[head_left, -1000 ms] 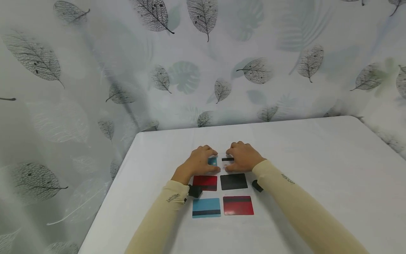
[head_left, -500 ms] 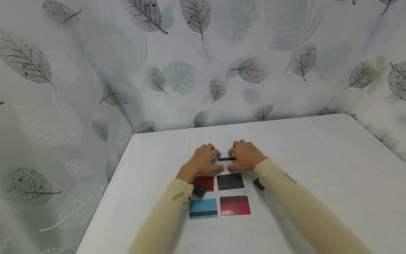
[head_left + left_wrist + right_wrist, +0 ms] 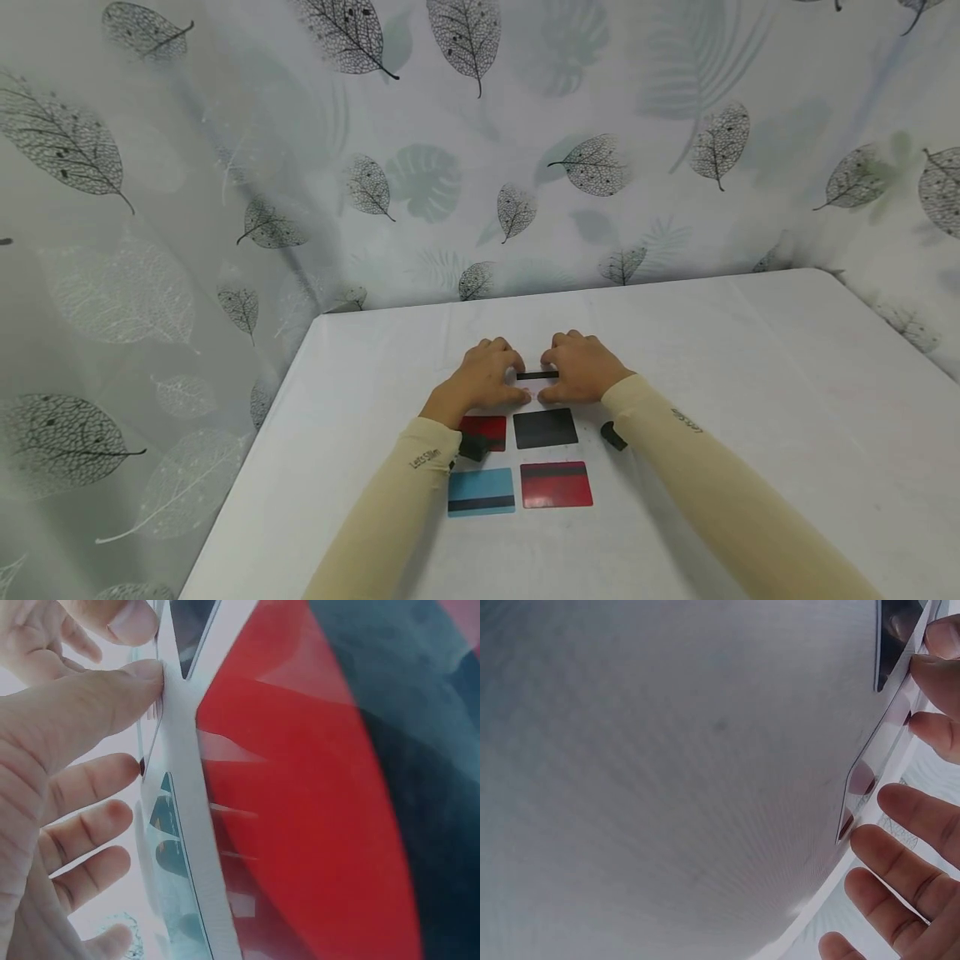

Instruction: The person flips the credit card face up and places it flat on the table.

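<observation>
A whitish card with a black stripe (image 3: 537, 376) lies flat in the far row of cards. My left hand (image 3: 487, 375) is at its left end and my right hand (image 3: 585, 367) at its right end. Each thumb is by the card's near edge, with fingertips by the far edge. In the left wrist view my left thumb (image 3: 112, 697) touches the card's edge, and the other fingers are loosely extended over a blue card (image 3: 180, 892), which the head view hides. My right fingers (image 3: 900, 855) are spread and relaxed beside the whitish card (image 3: 866, 769).
Nearer the body are a red card (image 3: 483, 430), partly behind the left wrist camera (image 3: 474, 447), and a black card (image 3: 546, 427). In the nearest row sit a light-blue striped card (image 3: 482, 492) and another red card (image 3: 556, 485). All lie on a white table (image 3: 750, 400).
My left hand has moved right, from over the blue card to the whitish card's left end, covering the blue card. The right hand has barely moved. The view has shifted slightly.
</observation>
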A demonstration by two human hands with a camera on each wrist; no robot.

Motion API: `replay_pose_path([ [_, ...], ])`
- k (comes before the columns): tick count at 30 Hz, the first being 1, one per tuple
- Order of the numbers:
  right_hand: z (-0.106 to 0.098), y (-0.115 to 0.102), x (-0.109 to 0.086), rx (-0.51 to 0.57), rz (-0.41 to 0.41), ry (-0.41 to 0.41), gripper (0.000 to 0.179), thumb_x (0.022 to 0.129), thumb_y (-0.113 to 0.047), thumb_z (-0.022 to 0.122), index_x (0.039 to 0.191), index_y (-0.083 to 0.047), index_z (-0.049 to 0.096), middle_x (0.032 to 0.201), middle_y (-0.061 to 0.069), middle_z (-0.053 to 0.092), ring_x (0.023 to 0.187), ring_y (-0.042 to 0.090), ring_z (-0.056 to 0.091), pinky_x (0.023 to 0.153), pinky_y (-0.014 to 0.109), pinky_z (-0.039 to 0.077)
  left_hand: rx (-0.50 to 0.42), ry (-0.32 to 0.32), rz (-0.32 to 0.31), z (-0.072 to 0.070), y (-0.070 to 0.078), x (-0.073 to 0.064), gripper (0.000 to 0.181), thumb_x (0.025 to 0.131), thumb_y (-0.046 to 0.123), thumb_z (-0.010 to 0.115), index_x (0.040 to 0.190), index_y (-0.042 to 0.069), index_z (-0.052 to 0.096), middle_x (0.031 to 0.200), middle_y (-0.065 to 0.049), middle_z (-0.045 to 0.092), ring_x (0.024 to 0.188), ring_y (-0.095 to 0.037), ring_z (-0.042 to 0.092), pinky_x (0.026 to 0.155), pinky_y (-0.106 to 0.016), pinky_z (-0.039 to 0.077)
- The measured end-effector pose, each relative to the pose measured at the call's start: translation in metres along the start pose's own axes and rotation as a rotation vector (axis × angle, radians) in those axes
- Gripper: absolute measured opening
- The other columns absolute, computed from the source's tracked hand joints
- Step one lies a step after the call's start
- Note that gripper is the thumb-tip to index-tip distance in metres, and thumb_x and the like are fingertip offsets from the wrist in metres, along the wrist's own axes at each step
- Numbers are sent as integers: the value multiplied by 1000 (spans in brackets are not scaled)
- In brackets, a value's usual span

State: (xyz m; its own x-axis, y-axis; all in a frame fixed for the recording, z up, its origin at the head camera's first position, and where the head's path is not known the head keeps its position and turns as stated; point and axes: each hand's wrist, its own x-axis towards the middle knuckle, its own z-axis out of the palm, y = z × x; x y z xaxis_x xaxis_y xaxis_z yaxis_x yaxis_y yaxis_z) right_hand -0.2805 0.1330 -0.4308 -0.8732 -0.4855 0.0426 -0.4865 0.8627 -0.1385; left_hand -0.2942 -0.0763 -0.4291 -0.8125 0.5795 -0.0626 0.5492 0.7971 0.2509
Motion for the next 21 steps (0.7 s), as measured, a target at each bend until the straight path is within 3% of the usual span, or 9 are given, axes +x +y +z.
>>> replay_pose_path([
  [14, 2, 1, 2, -4, 7, -7, 51, 79, -50, 81, 114, -12, 79, 101, 5, 65, 99, 27, 59, 92, 54, 54, 20, 22, 7, 6, -4, 4, 45, 89, 43, 82, 120, 14, 68, 124, -3, 62, 115, -22, 54, 105, -43, 45],
  [21, 1, 2, 3, 2, -6, 1, 47, 78, -48, 83, 108, -12, 78, 94, 2, 64, 91, 24, 57, 87, 51, 54, 12, 35, 19, 8, -3, 4, 47, 89, 42, 82, 123, 13, 66, 120, 0, 67, 109, -18, 56, 103, -40, 45],
])
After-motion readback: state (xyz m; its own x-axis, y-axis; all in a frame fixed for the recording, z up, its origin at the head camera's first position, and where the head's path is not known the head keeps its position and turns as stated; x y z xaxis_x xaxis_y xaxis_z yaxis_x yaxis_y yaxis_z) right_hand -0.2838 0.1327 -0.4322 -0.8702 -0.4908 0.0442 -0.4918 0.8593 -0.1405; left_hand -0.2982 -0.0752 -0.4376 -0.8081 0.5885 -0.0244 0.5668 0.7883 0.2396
